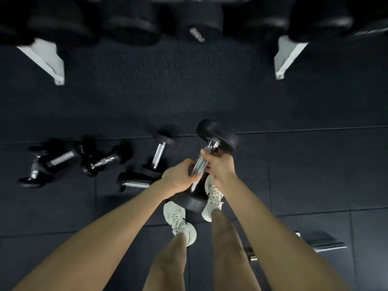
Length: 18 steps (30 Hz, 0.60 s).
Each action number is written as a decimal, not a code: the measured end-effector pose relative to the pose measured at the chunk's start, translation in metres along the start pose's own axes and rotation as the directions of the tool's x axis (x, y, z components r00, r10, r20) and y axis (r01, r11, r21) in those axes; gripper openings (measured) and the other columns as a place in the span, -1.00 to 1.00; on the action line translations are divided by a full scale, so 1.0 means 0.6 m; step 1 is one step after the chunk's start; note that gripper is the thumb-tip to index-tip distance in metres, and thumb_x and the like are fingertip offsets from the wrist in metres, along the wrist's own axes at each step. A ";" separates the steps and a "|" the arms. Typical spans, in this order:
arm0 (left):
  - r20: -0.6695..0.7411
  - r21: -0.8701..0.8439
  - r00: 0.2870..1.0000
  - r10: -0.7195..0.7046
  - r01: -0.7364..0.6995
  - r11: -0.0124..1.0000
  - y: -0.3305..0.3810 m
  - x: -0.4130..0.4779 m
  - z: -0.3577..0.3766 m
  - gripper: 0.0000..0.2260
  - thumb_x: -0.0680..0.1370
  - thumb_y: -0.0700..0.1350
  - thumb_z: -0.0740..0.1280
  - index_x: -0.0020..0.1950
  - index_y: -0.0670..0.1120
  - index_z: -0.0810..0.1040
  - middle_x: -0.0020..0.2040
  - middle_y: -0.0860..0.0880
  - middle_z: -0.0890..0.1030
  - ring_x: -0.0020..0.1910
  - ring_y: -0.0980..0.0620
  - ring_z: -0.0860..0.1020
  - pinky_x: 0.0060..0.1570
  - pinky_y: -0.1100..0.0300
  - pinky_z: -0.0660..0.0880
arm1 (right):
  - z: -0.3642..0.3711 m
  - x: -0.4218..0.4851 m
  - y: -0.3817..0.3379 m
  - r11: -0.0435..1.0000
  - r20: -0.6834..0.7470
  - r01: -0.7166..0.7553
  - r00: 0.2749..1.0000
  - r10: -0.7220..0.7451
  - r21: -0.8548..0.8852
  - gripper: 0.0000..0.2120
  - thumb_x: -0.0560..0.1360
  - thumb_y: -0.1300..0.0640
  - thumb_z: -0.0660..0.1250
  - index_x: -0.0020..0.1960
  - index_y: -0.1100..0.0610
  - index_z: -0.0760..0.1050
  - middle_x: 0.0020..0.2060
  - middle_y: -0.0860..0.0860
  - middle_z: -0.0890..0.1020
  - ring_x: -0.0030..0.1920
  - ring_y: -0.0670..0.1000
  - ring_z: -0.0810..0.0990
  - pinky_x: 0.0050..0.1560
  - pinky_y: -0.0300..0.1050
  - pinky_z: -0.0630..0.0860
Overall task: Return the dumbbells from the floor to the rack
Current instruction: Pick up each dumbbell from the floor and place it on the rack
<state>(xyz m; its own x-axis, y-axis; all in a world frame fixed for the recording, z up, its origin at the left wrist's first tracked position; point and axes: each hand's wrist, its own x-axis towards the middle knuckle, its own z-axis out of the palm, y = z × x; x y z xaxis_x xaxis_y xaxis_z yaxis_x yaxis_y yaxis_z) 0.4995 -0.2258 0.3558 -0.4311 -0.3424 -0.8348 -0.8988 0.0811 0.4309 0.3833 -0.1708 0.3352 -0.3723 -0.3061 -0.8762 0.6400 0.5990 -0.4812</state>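
Both hands grip the chrome handle of one black dumbbell [218, 135], held off the floor above my feet and tilted, one head up and away, the other down near my shoes. My left hand [179, 176] holds the lower part of the handle. My right hand [220, 164] holds the upper part. Several more dumbbells lie on the floor to the left, among them one [159, 152] close to my hands, one [135, 182] by my left forearm and one [107, 159] further left. The rack [288, 57], with white feet, stands ahead, loaded with large black dumbbells [197, 26].
The floor is dark rubber tile. The rack's left white foot [45, 59] and right foot reach toward me. My white shoes [180, 221] stand under the held dumbbell. A chrome bar [327, 246] lies on the floor at the lower right.
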 end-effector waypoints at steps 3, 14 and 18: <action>-0.066 -0.060 0.997 0.044 -0.048 0.997 0.082 -0.126 -0.065 -0.62 0.54 0.08 0.27 0.31 -0.02 0.36 0.17 0.00 0.56 0.09 0.00 0.53 0.01 0.17 0.40 | -0.005 -0.143 -0.104 0.995 0.002 0.097 0.995 -0.097 -0.001 -0.87 0.44 0.27 0.44 -0.02 0.20 0.56 -0.08 0.11 0.65 -0.04 0.12 0.66 -0.04 0.00 0.63; -0.198 -0.228 0.970 0.138 -0.182 0.957 0.314 -0.331 -0.263 -0.73 0.48 0.04 0.35 0.15 0.03 0.45 0.12 0.00 0.57 0.10 0.00 0.55 0.22 -0.04 0.47 | -0.015 -0.373 -0.402 0.929 0.051 0.367 0.928 -0.369 0.049 -0.91 0.45 0.29 0.41 -0.06 0.21 0.54 -0.21 0.02 0.61 -0.14 0.02 0.61 -0.11 -0.04 0.61; -0.259 -0.254 0.957 0.133 -0.200 0.946 0.406 -0.329 -0.328 -0.67 0.49 0.01 0.35 0.22 -0.02 0.44 0.13 -0.03 0.56 0.11 -0.02 0.55 0.20 0.00 0.48 | -0.021 -0.366 -0.518 0.907 0.124 0.422 0.899 -0.421 0.022 -0.91 0.45 0.30 0.41 -0.17 0.15 0.54 -0.25 -0.01 0.62 -0.16 0.00 0.61 0.04 0.07 0.61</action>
<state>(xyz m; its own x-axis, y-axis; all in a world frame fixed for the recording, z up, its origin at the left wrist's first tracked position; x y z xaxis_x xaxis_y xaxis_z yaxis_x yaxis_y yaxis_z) 0.3815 -0.3223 0.6932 -0.5114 -0.5591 -0.6526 -0.7439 -0.0922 0.6619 0.2575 -0.2805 0.6774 -0.5209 -0.6187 -0.5881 0.4381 0.3976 -0.8062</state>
